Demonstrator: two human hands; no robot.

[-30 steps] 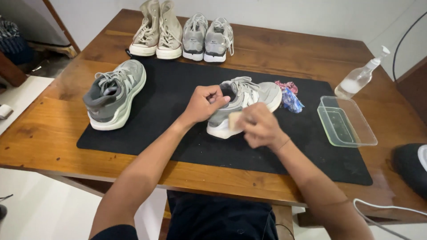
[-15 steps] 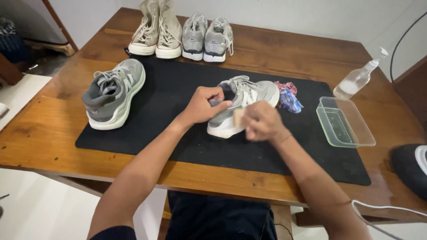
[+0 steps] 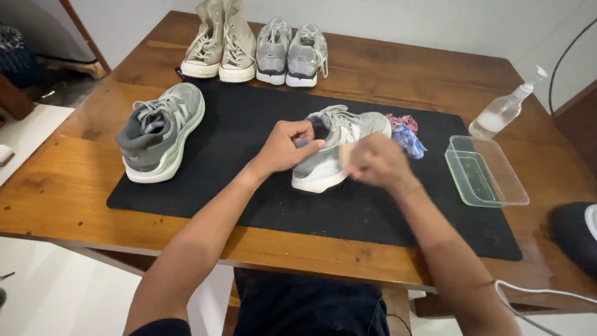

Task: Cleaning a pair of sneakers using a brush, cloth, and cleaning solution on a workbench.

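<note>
Two bare hands are working on a grey and white mesh sneaker [image 3: 336, 149] that is lying near the middle of a black rectangular mat [image 3: 249, 199] on a brown wooden table [image 3: 74, 186]. The left hand [image 3: 285, 147] is gripping the sneaker at its heel collar, fingers curled closed over the edge. The right hand [image 3: 376, 163] is closing around a small tan object [image 3: 344, 155] and pressing it against the side of the same shoe; the hand is blurred, so what the object is cannot be told. Just beyond the sneaker's toe, a crumpled pink and blue cloth [image 3: 405, 134] is lying on the mat. A matching grey sneaker [image 3: 160, 132] is sitting well apart at the mat's left end. At the far edge of the table, a pair of beige canvas high-top shoes [image 3: 221, 43] is standing beside a pair of grey low running shoes [image 3: 291, 53]. To the right of the mat, a clear rectangular plastic tray [image 3: 486, 171] is resting on the wood, with a clear spray bottle [image 3: 505, 107] lying near it.
</note>
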